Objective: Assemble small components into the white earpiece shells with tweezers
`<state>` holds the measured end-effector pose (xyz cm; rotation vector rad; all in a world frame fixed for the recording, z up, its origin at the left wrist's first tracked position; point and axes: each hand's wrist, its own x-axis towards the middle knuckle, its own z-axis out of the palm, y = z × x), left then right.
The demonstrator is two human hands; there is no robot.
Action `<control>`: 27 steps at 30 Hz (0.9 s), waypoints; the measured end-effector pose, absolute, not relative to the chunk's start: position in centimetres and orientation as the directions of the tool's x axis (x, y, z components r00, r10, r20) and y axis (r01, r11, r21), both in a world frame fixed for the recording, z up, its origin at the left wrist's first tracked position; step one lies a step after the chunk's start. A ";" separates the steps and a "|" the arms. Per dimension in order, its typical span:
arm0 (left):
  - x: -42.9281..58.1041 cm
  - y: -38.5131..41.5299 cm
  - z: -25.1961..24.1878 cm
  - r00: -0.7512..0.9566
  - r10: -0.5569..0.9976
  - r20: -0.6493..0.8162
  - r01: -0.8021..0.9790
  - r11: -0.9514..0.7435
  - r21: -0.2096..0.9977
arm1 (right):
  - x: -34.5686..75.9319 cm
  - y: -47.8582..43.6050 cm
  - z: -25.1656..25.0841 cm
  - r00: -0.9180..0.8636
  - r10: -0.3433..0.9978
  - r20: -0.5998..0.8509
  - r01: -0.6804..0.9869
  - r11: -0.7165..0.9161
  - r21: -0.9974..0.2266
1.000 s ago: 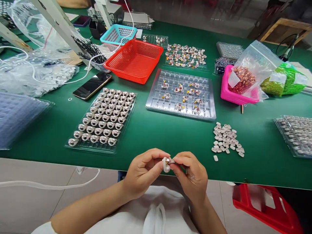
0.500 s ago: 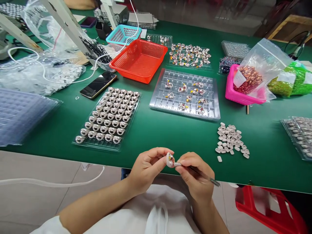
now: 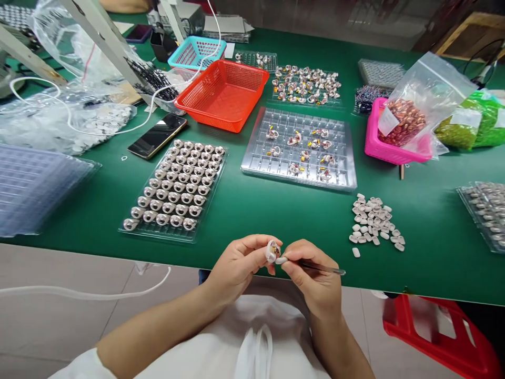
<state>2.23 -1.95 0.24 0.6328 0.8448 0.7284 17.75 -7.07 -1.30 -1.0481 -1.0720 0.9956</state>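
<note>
Near the table's front edge, my left hand [image 3: 240, 266] pinches a small white earbud-like part [image 3: 272, 251] with yellow and dark bits inside. My right hand [image 3: 313, 271] is closed on a small white piece [image 3: 281, 260] touching that part's lower right side. A thin dark metal tool [image 3: 323, 268] also lies in my right hand, its end sticking out to the right. Right of my hands, a loose pile of white oval pieces [image 3: 371, 218] rests on the green table. Left of them stands a clear tray [image 3: 193, 234] with rows of shiny beige shells.
Behind my hands is a silvery tray stack [image 3: 252, 152] holding several wired parts. Farther back are a red basket [image 3: 224, 97], a blue basket [image 3: 197, 51] and a phone [image 3: 158, 137]. A pink basket [image 3: 390, 151] holds a bag; a red stool [image 3: 437, 331] stands below right.
My right hand has turned slightly, so the tool lies flatter. The white piece has come closer under the earbud-like part, which has tilted a little in my left hand. The view has shifted slightly.
</note>
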 end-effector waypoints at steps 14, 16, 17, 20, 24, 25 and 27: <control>1.8 -2.2 0.7 0.395 0.890 -0.226 -0.169 0.313 0.935 | 18.0 -7.2 -1.7 0.168 0.972 0.166 -0.157 0.193 -0.969; 1.8 -2.1 0.7 0.386 0.907 -0.171 -0.135 0.239 0.962 | 18.0 -7.3 -1.8 0.172 0.970 0.171 -0.160 0.198 -0.967; 1.8 -2.1 0.7 0.384 0.912 -0.141 -0.116 0.199 0.973 | 18.0 -7.3 -1.9 0.172 0.970 0.172 -0.163 0.200 -0.966; 1.6 -2.1 0.6 0.387 0.921 -0.037 -0.068 0.069 0.995 | 17.9 -7.4 -2.1 0.173 0.970 0.169 -0.179 0.199 -0.963; 1.6 -2.2 0.4 0.391 0.918 0.073 -0.019 -0.071 0.997 | 17.9 -7.4 -2.3 0.183 0.967 0.175 -0.168 0.206 -0.964; 1.6 -2.2 0.3 0.391 0.916 0.097 -0.010 -0.101 0.995 | 17.9 -7.5 -2.3 0.186 0.966 0.181 -0.157 0.211 -0.965; 1.6 -2.3 0.1 0.386 0.910 0.153 -0.005 -0.163 0.987 | 17.9 -7.5 -2.3 0.191 0.962 0.196 -0.144 0.225 -0.964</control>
